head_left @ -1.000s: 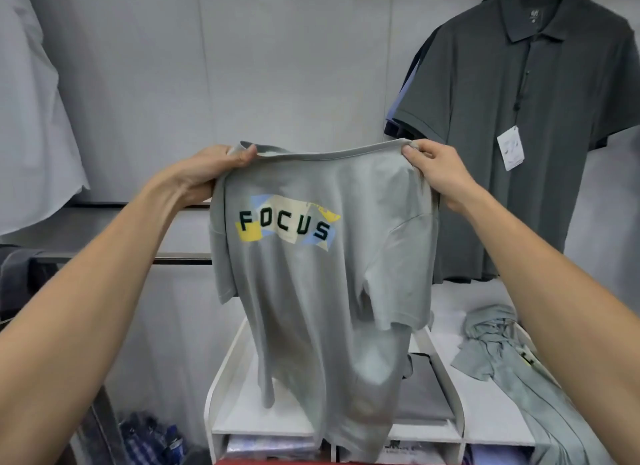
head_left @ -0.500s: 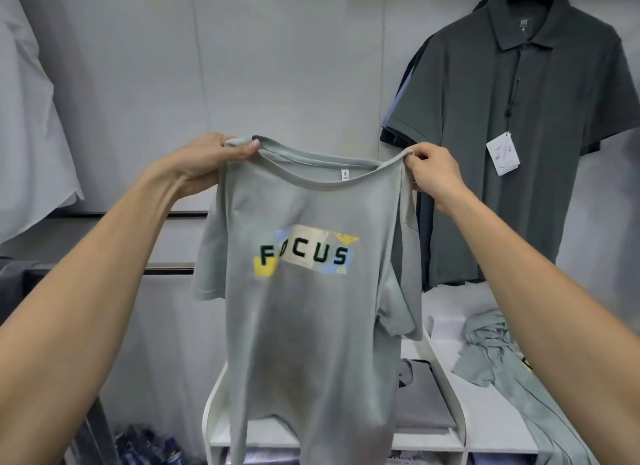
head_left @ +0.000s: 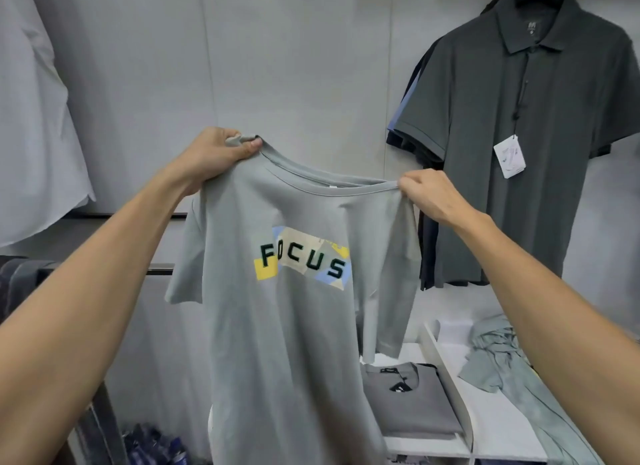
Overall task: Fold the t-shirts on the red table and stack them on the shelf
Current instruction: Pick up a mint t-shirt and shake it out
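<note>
Between left hand (head_left: 216,154) and right hand (head_left: 431,194), both pinching its shoulders: hanging grey t-shirt (head_left: 287,326).

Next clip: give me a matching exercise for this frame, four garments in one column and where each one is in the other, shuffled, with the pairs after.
Things:
1. FOCUS t-shirt
2. dark grey polo shirt
3. folded grey t-shirt
4. crumpled grey-green t-shirt

Places:
A. lying unfolded on the white surface at right
B. held up by its shoulders in the left hand and right hand
C. lying flat in the white shelf compartment
D. hanging on the wall with a white tag

Pairs: 1-B, 2-D, 3-C, 4-A
</note>
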